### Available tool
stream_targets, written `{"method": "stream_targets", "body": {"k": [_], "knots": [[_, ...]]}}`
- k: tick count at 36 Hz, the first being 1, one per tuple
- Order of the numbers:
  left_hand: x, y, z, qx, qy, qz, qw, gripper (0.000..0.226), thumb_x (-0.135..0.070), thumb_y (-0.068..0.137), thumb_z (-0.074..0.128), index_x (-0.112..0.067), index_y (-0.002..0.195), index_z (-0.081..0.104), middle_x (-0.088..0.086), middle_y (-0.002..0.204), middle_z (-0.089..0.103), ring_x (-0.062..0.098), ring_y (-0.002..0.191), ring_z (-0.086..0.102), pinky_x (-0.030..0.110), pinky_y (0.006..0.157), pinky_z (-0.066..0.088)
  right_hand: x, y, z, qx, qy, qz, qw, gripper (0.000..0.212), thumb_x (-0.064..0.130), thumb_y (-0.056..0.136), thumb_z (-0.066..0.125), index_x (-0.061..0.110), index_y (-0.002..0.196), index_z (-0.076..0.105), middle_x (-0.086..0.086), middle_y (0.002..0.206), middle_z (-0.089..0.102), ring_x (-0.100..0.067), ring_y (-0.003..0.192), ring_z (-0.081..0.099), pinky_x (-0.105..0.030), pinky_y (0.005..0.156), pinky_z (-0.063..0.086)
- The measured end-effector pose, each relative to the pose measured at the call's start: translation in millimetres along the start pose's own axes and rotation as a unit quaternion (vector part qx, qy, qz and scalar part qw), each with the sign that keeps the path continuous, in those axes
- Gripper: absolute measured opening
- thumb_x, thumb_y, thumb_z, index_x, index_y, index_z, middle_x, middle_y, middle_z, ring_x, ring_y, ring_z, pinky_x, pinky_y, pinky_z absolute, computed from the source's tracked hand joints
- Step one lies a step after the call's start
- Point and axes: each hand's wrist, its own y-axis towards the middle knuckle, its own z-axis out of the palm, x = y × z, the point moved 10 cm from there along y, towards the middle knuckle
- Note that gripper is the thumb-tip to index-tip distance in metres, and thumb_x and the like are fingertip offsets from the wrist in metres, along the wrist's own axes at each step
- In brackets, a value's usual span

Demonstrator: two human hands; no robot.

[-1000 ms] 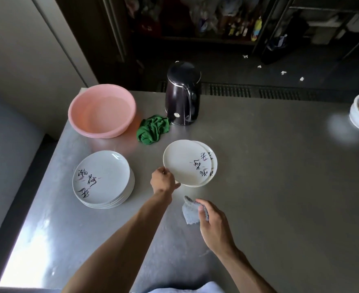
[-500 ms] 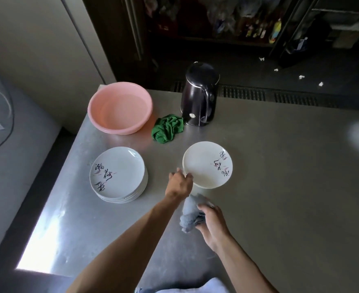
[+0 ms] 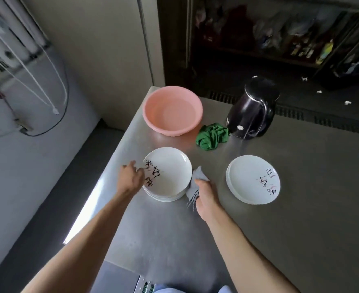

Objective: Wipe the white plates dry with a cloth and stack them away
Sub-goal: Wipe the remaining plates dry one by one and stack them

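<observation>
A stack of white plates [image 3: 171, 173] with black brush writing sits near the table's left edge. My left hand [image 3: 130, 179] is at its left rim, fingers loosely spread and blurred, touching the top plate's edge. My right hand [image 3: 206, 194] grips a bunched grey cloth [image 3: 196, 182] right beside the stack's right rim. A second, lower stack of white plates [image 3: 251, 178] lies to the right, with neither hand on it.
A pink basin [image 3: 153, 115] stands at the table's far left corner. A crumpled green cloth [image 3: 212, 136] lies beside a black electric kettle [image 3: 251, 111]. The steel table [image 3: 301, 208] drops off just left of the plate stack.
My left hand let go of the right-hand plates and moved left to the rim of the other stack. My right hand followed with the cloth. The view swung left.
</observation>
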Motion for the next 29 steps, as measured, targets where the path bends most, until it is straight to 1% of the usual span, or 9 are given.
{"method": "stream_targets", "body": {"k": [4, 7, 10, 12, 18, 21, 23, 26, 29], "knots": [[2, -2, 3, 0.026, -0.057, 0.028, 0.998, 0.037, -0.016, 0.09, 0.051, -0.001, 0.118, 0.071, 0.015, 0.102, 0.072, 0.035, 0.101, 0.065, 0.039, 0.085, 0.052, -2, -1, 10, 0.004, -0.035, -0.02, 0.999, 0.022, 0.011, 0.073, 0.061, 0.022, 0.088, 0.075, -0.011, 0.103, 0.075, -0.04, 0.111, 0.066, -0.06, 0.098, 0.05], [5, -1, 1, 0.013, -0.086, 0.022, 0.996, 0.029, -0.007, 0.094, 0.055, -0.009, 0.117, 0.073, 0.007, 0.098, 0.069, 0.022, 0.084, 0.063, 0.025, 0.069, 0.045, -5, -1, 10, -0.005, -0.046, -0.022, 0.999, 0.034, 0.008, 0.083, 0.058, 0.037, 0.08, 0.076, 0.003, 0.086, 0.077, -0.028, 0.1, 0.07, -0.049, 0.094, 0.055], [11, 2, 4, 0.022, -0.119, 0.009, 0.993, 0.024, -0.007, 0.094, 0.055, -0.013, 0.11, 0.073, 0.004, 0.092, 0.071, 0.016, 0.075, 0.06, 0.023, 0.06, 0.042, -7, -3, 8, -0.022, -0.033, -0.008, 0.999, 0.033, 0.003, 0.092, 0.055, 0.027, 0.08, 0.074, 0.007, 0.075, 0.074, -0.014, 0.075, 0.072, -0.031, 0.068, 0.06], [11, 2, 5, 0.022, -0.134, 0.017, 0.991, 0.02, -0.007, 0.095, 0.055, -0.015, 0.102, 0.072, 0.0, 0.083, 0.067, 0.019, 0.075, 0.058, 0.024, 0.056, 0.041, -6, -3, 8, -0.029, -0.015, -0.004, 0.999, 0.024, 0.0, 0.095, 0.053, 0.018, 0.091, 0.069, 0.0, 0.08, 0.076, -0.017, 0.073, 0.073, -0.028, 0.058, 0.058], [2, -8, 23, 0.056, -0.217, 0.036, 0.974, 0.015, -0.017, 0.106, 0.046, -0.019, 0.121, 0.049, 0.011, 0.109, 0.068, 0.025, 0.08, 0.062, 0.031, 0.063, 0.051, 1, -12, 7, -0.015, 0.04, 0.003, 0.999, 0.024, 0.021, 0.101, 0.059, 0.0, 0.111, 0.063, -0.016, 0.106, 0.072, -0.034, 0.1, 0.069, -0.055, 0.089, 0.054], [-12, -22, 42, 0.109, -0.287, 0.039, 0.951, 0.005, -0.028, 0.11, 0.042, -0.029, 0.115, 0.043, 0.015, 0.119, 0.064, 0.034, 0.095, 0.066, 0.044, 0.066, 0.061, 10, -16, -6, -0.011, 0.035, -0.02, 0.999, 0.023, 0.03, 0.098, 0.063, 0.009, 0.099, 0.072, -0.013, 0.107, 0.074, -0.031, 0.098, 0.072, -0.059, 0.091, 0.052], [-22, -32, 53, 0.128, -0.316, 0.035, 0.94, 0.004, -0.03, 0.111, 0.042, -0.033, 0.11, 0.045, 0.012, 0.123, 0.062, 0.036, 0.105, 0.066, 0.04, 0.064, 0.061, 21, -19, -23, -0.028, 0.019, -0.055, 0.998, 0.023, 0.026, 0.1, 0.06, 0.023, 0.083, 0.076, -0.009, 0.103, 0.076, -0.022, 0.086, 0.073, -0.053, 0.087, 0.056], [-35, -47, 73, 0.145, -0.322, 0.04, 0.935, 0.01, -0.028, 0.111, 0.041, -0.027, 0.12, 0.046, 0.01, 0.123, 0.063, 0.031, 0.105, 0.067, 0.039, 0.062, 0.062, 46, -29, -58, -0.096, -0.091, -0.146, 0.98, 0.032, 0.016, 0.1, 0.048, 0.033, 0.12, 0.068, 0.001, 0.128, 0.066, -0.022, 0.106, 0.065, -0.043, 0.079, 0.055], [-49, -67, 95, 0.178, -0.315, 0.061, 0.93, 0.021, -0.03, 0.111, 0.042, -0.027, 0.13, 0.052, 0.005, 0.12, 0.067, 0.015, 0.095, 0.073, 0.038, 0.061, 0.063, 65, -41, -80, -0.109, -0.215, -0.241, 0.94, 0.051, 0.009, 0.102, 0.042, 0.03, 0.148, 0.044, 0.011, 0.148, 0.05, -0.013, 0.131, 0.049, -0.036, 0.108, 0.042]]}}
